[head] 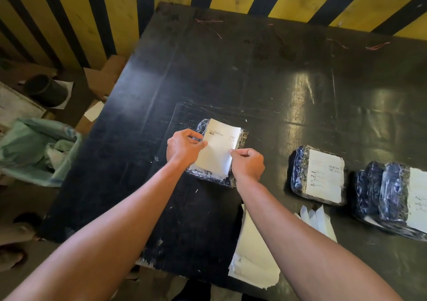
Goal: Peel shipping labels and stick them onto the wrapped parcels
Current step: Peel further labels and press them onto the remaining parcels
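Black tabletop (231, 74) at frame centre: I see my left hand (184, 147) and right hand (248, 162) pinching opposite side edges of a shipping label (219, 148), its long axis running up-frame, directly over a wrapped parcel (209, 177).

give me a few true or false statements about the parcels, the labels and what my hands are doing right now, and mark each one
1. Both hands pinch one label over a wrapped parcel. True: the left hand and the right hand each have a grip on an edge.
2. The parcels to the right are unlabelled. False: the middle parcel and the far-right parcel both carry labels.
3. White sheets lie at the table's near edge. True.
4. The table is white. False: it is black.
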A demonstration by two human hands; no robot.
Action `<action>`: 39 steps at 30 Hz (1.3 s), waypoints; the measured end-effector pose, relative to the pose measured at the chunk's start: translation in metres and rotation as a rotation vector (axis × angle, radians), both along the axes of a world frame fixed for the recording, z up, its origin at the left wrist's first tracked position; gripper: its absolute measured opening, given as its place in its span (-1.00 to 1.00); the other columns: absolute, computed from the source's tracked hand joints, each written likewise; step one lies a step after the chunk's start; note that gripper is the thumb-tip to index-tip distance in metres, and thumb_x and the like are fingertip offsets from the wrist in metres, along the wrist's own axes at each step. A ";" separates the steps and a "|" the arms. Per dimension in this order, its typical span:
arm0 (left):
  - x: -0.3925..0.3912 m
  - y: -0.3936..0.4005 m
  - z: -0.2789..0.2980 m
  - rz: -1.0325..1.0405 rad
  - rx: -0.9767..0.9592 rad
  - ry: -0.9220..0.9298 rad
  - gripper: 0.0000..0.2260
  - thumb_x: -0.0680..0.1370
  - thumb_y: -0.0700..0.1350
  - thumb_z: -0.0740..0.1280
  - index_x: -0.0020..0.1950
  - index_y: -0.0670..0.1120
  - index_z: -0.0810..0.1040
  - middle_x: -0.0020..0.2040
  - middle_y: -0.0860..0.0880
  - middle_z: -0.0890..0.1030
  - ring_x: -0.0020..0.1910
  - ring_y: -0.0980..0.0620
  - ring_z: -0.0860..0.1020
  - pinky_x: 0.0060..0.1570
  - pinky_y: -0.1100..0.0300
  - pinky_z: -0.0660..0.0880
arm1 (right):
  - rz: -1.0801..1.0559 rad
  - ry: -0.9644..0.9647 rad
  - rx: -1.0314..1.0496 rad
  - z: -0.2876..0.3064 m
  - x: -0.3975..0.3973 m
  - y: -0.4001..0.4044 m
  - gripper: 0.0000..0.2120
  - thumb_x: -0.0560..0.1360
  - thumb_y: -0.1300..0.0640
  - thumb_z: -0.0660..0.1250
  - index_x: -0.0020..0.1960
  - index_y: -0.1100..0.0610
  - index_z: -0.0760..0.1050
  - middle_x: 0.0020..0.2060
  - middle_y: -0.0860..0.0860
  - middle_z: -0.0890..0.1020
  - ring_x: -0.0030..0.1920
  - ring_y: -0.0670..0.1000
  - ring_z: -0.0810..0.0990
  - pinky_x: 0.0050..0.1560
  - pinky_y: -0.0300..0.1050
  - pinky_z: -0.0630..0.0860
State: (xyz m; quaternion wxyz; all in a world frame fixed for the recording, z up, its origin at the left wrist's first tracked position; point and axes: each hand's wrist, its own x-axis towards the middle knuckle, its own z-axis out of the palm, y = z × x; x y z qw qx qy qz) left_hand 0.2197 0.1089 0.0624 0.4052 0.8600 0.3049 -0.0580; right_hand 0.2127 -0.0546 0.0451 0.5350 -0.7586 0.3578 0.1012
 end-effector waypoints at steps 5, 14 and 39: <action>0.002 0.002 -0.005 -0.011 0.011 0.039 -0.76 0.49 0.06 0.58 0.11 0.05 0.69 -0.02 0.03 0.75 -0.15 0.11 0.65 -0.27 0.14 0.63 | 0.058 0.011 -0.084 -0.005 0.002 0.003 -0.94 0.50 0.07 0.50 -0.15 0.00 0.66 -0.21 -0.12 0.72 -0.16 -0.02 0.66 -0.05 -0.05 0.61; -0.007 -0.001 -0.015 -0.175 0.253 -0.061 -0.77 0.52 0.08 0.53 0.11 0.08 0.63 0.03 0.10 0.57 -0.01 0.03 0.59 -0.03 0.08 0.56 | 0.130 -0.007 -0.226 -0.001 0.001 0.004 -0.81 0.47 0.05 0.49 -0.03 0.04 0.50 -0.17 -0.09 0.61 -0.11 0.09 0.64 -0.13 -0.03 0.53; -0.058 0.007 -0.061 -0.843 0.430 -0.160 -0.44 0.72 0.05 -0.09 0.72 -0.04 -0.06 0.72 0.05 -0.10 0.69 0.10 -0.17 0.68 0.07 -0.07 | 1.254 -0.262 -0.879 -0.014 0.024 -0.027 -0.33 0.73 -0.17 -0.07 0.71 0.07 -0.22 0.70 -0.03 -0.21 0.70 0.06 -0.23 0.61 0.37 -0.28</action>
